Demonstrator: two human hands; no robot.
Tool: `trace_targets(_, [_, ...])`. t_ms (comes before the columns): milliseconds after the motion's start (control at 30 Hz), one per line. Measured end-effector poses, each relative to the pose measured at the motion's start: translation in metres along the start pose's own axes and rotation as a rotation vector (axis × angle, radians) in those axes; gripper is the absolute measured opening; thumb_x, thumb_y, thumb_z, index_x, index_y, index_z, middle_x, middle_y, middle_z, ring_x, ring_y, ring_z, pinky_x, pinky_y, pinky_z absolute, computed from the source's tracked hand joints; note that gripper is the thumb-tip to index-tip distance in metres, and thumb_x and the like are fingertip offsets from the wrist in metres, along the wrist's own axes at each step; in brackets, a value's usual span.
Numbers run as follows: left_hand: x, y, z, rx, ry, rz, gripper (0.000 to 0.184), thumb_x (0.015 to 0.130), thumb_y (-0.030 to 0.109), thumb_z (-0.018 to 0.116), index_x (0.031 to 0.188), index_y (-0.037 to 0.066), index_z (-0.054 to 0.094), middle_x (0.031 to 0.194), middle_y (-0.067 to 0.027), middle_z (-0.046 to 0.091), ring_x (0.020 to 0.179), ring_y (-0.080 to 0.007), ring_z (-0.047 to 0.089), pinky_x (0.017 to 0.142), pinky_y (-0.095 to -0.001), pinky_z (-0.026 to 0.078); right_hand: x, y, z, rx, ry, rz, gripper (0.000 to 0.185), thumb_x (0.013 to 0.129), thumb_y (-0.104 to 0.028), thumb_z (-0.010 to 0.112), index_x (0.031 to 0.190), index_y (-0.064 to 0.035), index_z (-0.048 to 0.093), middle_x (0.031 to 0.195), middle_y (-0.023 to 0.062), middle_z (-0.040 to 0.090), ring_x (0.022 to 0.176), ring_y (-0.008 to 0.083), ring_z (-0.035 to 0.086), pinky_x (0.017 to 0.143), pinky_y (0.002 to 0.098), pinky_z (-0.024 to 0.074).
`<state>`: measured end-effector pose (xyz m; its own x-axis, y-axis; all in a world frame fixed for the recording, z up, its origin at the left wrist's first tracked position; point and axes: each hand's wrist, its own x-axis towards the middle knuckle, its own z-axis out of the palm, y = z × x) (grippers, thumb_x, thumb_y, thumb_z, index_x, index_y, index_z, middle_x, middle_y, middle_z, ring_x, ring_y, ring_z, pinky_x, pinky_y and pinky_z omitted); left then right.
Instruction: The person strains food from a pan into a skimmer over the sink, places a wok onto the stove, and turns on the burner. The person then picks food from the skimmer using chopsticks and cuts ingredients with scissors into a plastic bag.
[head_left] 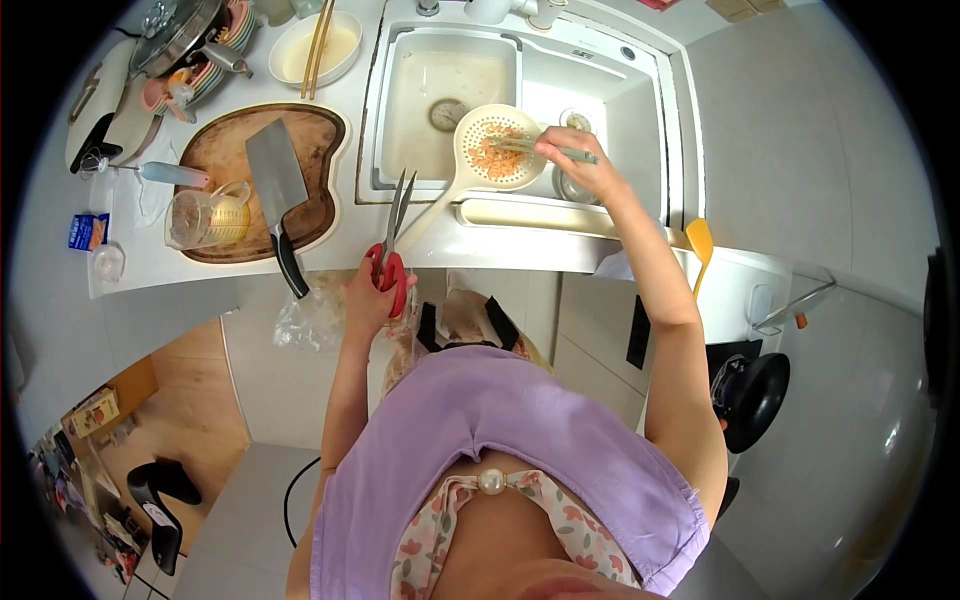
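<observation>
My left hand [371,299] grips red-handled scissors [392,262], their blades parted and pointing up toward the sink. A cream slotted strainer ladle [462,180] lies across the sink's front rim, its handle slanting down close to the scissors. Small orange-pink shredded bits [496,158] sit in its bowl. My right hand [582,158] is closed round the grey-green handle of what looks like a fork [570,153], its metal end among the bits. Left of the scissors, a cleaver [277,175] rests on a wooden cutting board [219,133], its black handle overhanging the counter edge.
The double sink [400,90] has a cream tray [540,217] along its front. A measuring cup [212,220] stands on the board. Behind are a white bowl [283,62] with chopsticks [319,48] and a lidded pan [178,35]. A yellow spatula [700,243] is at the right.
</observation>
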<state>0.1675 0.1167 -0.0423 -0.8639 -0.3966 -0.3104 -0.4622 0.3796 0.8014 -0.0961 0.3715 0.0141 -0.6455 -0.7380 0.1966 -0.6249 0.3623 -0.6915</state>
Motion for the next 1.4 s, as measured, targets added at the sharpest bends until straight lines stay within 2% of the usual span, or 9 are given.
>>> trace_targets(300, [0.0, -0.005, 0.002, -0.019, 0.013, 0.016, 0.047, 0.068, 0.032, 0.075, 0.098, 0.004, 0.053, 0.076, -0.0052, 0.062, 0.068, -0.0174, 0.06, 0.07, -0.0309, 0.041, -0.005, 0.012, 0.014, -0.079, 0.106, 0.083, 0.021, 0.087, -0.016, 0.058, 0.073, -0.0006, 0.058, 0.065, 0.0089, 0.054, 0.055, 0.0154, 0.047, 0.056, 0.0273, 0.0409])
trace_targets(467, [0.003, 0.004, -0.001, 0.027, -0.013, 0.033, 0.042, 0.073, 0.031, 0.071, 0.098, 0.003, 0.053, 0.079, -0.0057, 0.061, 0.069, -0.0159, 0.059, 0.067, -0.025, 0.041, -0.01, 0.017, 0.014, 0.246, 0.461, 0.267, 0.034, 0.092, -0.024, 0.049, 0.067, -0.0013, 0.054, 0.059, 0.0074, 0.055, 0.053, 0.0136, 0.051, 0.053, 0.0274, 0.0412])
trace_targets(633, [0.016, 0.017, -0.007, -0.666, -0.498, 0.021, 0.043, 0.084, 0.048, 0.056, 0.09, 0.006, 0.051, 0.073, -0.0003, 0.05, 0.061, -0.0089, 0.043, 0.058, -0.0193, 0.033, -0.012, 0.031, -0.014, 0.814, 0.719, 0.478, 0.032, 0.092, -0.03, 0.048, 0.075, -0.0027, 0.051, 0.059, 0.0122, 0.057, 0.05, 0.0157, 0.056, 0.051, 0.0257, 0.0426])
trace_targets(767, [0.016, 0.03, -0.008, -0.908, -0.766, 0.081, 0.064, 0.078, 0.071, 0.042, 0.086, 0.007, 0.045, 0.069, 0.0, 0.04, 0.058, -0.0067, 0.031, 0.052, -0.0198, 0.024, -0.022, 0.035, -0.02, 1.15, 0.72, 0.677, 0.027, 0.091, -0.028, 0.049, 0.075, -0.0067, 0.048, 0.058, 0.0129, 0.057, 0.049, 0.0186, 0.056, 0.044, 0.0241, 0.0436])
trace_targets(967, [-0.001, 0.04, -0.022, -0.881, -0.859, 0.096, 0.069, 0.073, 0.078, 0.038, 0.08, 0.009, 0.042, 0.065, 0.0013, 0.038, 0.054, -0.0064, 0.03, 0.048, -0.0203, 0.023, -0.024, 0.017, 0.003, 1.405, 0.624, 0.795, 0.023, 0.09, -0.025, 0.051, 0.073, -0.0083, 0.049, 0.055, 0.0113, 0.055, 0.049, 0.0199, 0.056, 0.043, 0.0259, 0.0455])
trace_targets(1067, [-0.01, 0.029, -0.027, -0.994, -0.918, 0.178, 0.057, 0.084, 0.065, 0.039, 0.086, 0.008, 0.046, 0.069, 0.0009, 0.04, 0.059, -0.0065, 0.032, 0.052, -0.0194, 0.026, -0.018, 0.005, 0.016, 1.482, 0.538, 0.79, 0.025, 0.091, -0.023, 0.049, 0.07, -0.0075, 0.05, 0.053, 0.0104, 0.054, 0.048, 0.0193, 0.054, 0.044, 0.0257, 0.0446])
trace_targets(1200, [-0.029, 0.024, -0.038, -0.979, -0.822, 0.126, 0.067, 0.074, 0.076, 0.038, 0.081, 0.009, 0.042, 0.066, 0.0021, 0.038, 0.055, -0.0058, 0.032, 0.05, -0.0198, 0.025, -0.009, -0.015, 0.034, 1.467, 0.451, 0.814, 0.026, 0.092, -0.022, 0.046, 0.07, -0.0077, 0.049, 0.054, 0.0102, 0.054, 0.045, 0.0182, 0.051, 0.043, 0.0251, 0.0422])
trace_targets(1300, [-0.041, 0.006, -0.048, -1.061, -0.809, 0.187, 0.053, 0.087, 0.06, 0.038, 0.088, 0.008, 0.045, 0.069, 0.0013, 0.039, 0.058, -0.0063, 0.032, 0.052, -0.0192, 0.026, -0.001, -0.03, 0.05, 1.449, 0.405, 0.84, 0.027, 0.093, -0.023, 0.044, 0.071, -0.0079, 0.048, 0.054, 0.0103, 0.054, 0.044, 0.0178, 0.05, 0.041, 0.0248, 0.0402])
trace_targets(1400, [-0.055, -0.005, -0.056, -1.068, -0.742, 0.174, 0.049, 0.09, 0.056, 0.037, 0.087, 0.008, 0.045, 0.069, 0.0015, 0.039, 0.057, -0.0062, 0.031, 0.052, -0.0191, 0.027, 0.005, -0.045, 0.069, 1.44, 0.38, 0.868, 0.027, 0.093, -0.023, 0.043, 0.072, -0.0078, 0.048, 0.055, 0.0105, 0.054, 0.044, 0.0177, 0.049, 0.041, 0.0246, 0.0389])
